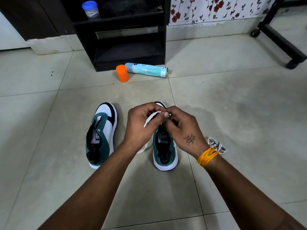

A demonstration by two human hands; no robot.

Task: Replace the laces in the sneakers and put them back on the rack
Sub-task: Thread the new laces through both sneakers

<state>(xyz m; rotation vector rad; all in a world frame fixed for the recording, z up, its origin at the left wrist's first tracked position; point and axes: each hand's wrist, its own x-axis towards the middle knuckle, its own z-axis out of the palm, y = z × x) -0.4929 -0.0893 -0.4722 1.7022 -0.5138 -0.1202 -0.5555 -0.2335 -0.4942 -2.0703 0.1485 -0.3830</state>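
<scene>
Floor tiles [232,100] are filling most of the frame, and I am seeing open room at the left, the right and between the shoes and the black rack [129,52], which is standing at the upper centre against the wall. An orange cap [122,73] and a pale blue spray can [147,70] lying on its side are sitting just in front of the rack's lower edge, touching or nearly touching each other. A dark wheeled frame [280,39] is occupying the upper right corner.

Both sneakers are resting on the floor at the centre, toes pointing toward the rack. The left sneaker [101,135] is lying apart from my hands with its eyelets showing no lace. The right sneaker [164,150] is sitting under my hands, its front half hidden by them.

My left hand [141,128] is curling its fingers around a white lace [152,118], whose tip is sticking out toward the lower left. My right hand [181,128] is pinching the same lace at its upper end, thumb against fingers. Both forearms are reaching in from the bottom edge and meeting over the shoe. A bundled lace [217,144] is lying on the floor just beyond my right wrist, beside the yellow thread band [206,156].
</scene>
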